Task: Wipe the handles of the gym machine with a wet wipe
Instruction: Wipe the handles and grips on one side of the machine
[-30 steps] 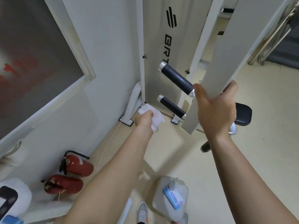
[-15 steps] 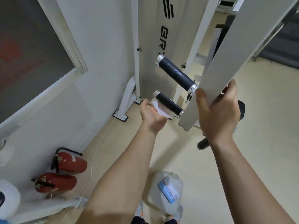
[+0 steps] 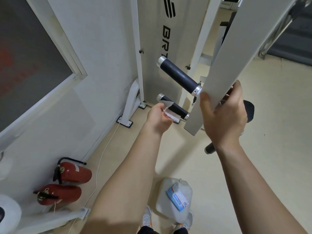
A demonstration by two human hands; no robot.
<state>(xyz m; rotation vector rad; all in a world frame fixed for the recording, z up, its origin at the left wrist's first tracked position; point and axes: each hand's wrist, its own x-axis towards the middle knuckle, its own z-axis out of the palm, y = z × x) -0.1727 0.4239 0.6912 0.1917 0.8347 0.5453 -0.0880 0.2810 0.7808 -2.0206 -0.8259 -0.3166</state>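
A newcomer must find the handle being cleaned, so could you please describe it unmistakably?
Find the white slanted bar that the right hand grips. Two black handles with silver caps jut left from it; take the lower handle. Unlike the bare upper handle, it has a white wet wipe held against it by the left hand.

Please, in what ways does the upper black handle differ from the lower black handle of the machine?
The upper handle is bare and untouched; the left hand holds the wet wipe around the lower handle. The upper handle shows its whole grip, with pale marks; the lower handle is partly hidden. Both are black with silver end caps and stick out from the white bar that the right hand grips.
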